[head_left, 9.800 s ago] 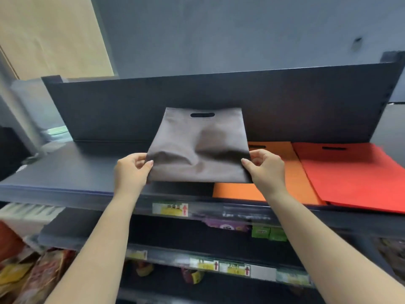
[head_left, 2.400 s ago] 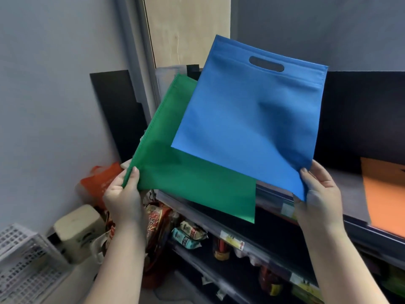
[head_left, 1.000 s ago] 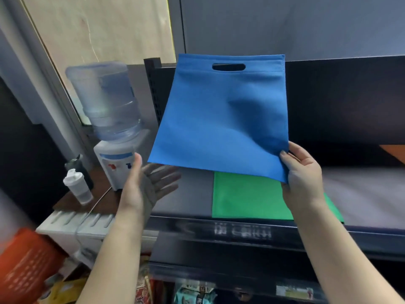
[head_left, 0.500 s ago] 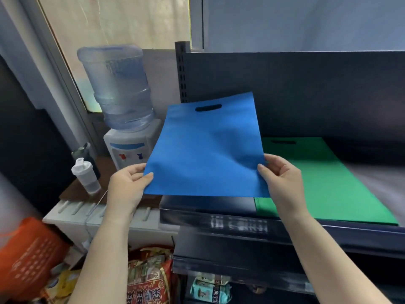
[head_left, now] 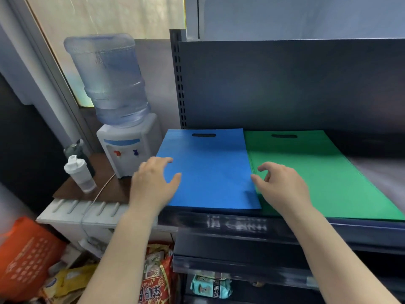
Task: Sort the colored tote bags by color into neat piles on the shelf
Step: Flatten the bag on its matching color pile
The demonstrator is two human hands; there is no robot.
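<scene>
1. Lying flat at the left end of the top shelf (head_left: 328, 229), the blue tote bag (head_left: 210, 172) has its cut-out handle toward the back panel (head_left: 285, 84).
2. Green tote bag (head_left: 317, 172): flat on the same shelf, just right of the blue one; their long edges meet, with the blue bag's right edge slightly over the green.
3. Left hand (head_left: 153, 183): at the blue bag's left edge, fingers relaxed and spread; its grip is empty, thumb resting on the fabric.
4. Right hand (head_left: 282, 185): over the seam between the two bags, fingers loosely curled, holding nothing.
5. Water dispenser (head_left: 125, 119) with bottle: left of the shelf unit, on a small brown desk (head_left: 105, 185) beside a white shaker bottle (head_left: 80, 174).
6. Lower shelves hold packaged snacks (head_left: 211, 286); an orange bag (head_left: 26, 255) sits at lower left.
</scene>
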